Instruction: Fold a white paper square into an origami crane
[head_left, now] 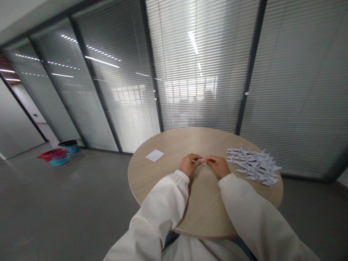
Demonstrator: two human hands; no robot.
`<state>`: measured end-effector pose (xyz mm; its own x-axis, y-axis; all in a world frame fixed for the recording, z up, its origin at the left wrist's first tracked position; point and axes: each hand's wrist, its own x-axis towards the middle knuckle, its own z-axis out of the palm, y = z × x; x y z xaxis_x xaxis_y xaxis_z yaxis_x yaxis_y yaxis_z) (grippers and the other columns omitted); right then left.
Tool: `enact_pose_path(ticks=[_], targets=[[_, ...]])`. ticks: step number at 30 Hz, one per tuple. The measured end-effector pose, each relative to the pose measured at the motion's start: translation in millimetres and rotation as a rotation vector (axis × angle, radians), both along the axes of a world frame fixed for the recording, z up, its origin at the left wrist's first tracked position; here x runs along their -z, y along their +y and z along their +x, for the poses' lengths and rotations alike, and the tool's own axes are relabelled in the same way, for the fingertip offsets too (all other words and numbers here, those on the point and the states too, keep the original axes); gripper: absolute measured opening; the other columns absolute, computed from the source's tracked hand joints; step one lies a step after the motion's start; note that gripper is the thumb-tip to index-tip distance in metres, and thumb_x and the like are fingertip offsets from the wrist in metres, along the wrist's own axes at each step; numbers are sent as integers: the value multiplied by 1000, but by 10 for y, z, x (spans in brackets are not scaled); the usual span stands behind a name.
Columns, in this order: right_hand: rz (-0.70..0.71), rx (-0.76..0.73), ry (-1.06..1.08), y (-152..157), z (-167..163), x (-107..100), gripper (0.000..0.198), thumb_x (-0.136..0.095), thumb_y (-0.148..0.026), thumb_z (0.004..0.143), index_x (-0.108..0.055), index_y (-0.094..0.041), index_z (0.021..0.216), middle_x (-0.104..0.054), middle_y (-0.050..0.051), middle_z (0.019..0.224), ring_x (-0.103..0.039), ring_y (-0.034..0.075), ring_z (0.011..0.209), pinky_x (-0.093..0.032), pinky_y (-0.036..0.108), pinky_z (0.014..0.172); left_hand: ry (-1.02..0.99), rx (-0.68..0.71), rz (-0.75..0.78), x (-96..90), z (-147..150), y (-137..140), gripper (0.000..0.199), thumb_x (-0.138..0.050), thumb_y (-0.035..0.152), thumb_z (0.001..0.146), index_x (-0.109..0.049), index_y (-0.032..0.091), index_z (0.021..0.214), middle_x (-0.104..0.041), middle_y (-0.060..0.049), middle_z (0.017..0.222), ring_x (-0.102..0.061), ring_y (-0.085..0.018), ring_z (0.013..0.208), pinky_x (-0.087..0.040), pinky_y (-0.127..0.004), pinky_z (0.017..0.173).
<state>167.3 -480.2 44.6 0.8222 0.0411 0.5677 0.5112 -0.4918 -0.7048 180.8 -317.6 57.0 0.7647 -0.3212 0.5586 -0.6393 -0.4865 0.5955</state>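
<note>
Over the middle of the round wooden table (206, 203), my left hand (189, 164) and my right hand (219, 165) meet at their fingertips. Between them both hands pinch a small piece of white paper (201, 161), mostly covered by the fingers. How it is folded cannot be made out. To the left lies a square white sheet of paper (154, 155), flat and apart from my hands. On the right, beyond my right hand, many folded white paper cranes (254, 165) sit close together in rows.
Behind the table stands a glass partition with blinds (201, 72). On the floor at the left are a blue bin with a red liner (57, 157) and another blue bin with a black liner (70, 146). The table's near edge touches my lap area.
</note>
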Motion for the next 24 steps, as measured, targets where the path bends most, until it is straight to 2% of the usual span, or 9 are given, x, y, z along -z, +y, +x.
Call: enact_pose_path(ticks=[5,11,16,20,24], targets=[[-45,-58,-29,36,-35,-20,22,-48,-34,77,-66,-20,80,-67,5,81,-60,18,74,-45,29,69,6,-33,9,-17,13,20,23,-57,38,71,-67,20,81,-60,-4,78,-54,-12,72,-42,-23,66],[55,-96,78,42,-30,-26,25,-46,-38,78,-64,-21,85,-67,3,83,-60,18,78,-45,29,71,34,-131,-181,-14,31,12,18,-62,33,67,-67,16,71,-57,-4,75,-53,-11,68,-45,-23,62],[43,-114,89,36,-13,1,22,-52,-37,73,-64,-21,82,-67,3,81,-60,17,75,-44,28,71,191,9,-336,-16,-3,-40,22,-64,34,64,-66,12,69,-53,-6,77,-53,-10,61,-45,-19,45],[15,-87,74,19,-11,5,20,-52,-36,73,-64,-20,75,-66,2,73,-59,16,70,-44,27,68,282,76,-390,6,2,-68,25,-64,36,63,-64,11,67,-53,-6,77,-54,-10,61,-48,-19,45],[-21,-74,79,7,-31,-20,20,-50,-34,73,-63,-19,70,-65,2,69,-59,16,67,-43,27,66,388,105,-358,33,48,-50,30,-66,39,60,-62,10,70,-57,-4,69,-55,-9,55,-48,-20,49]])
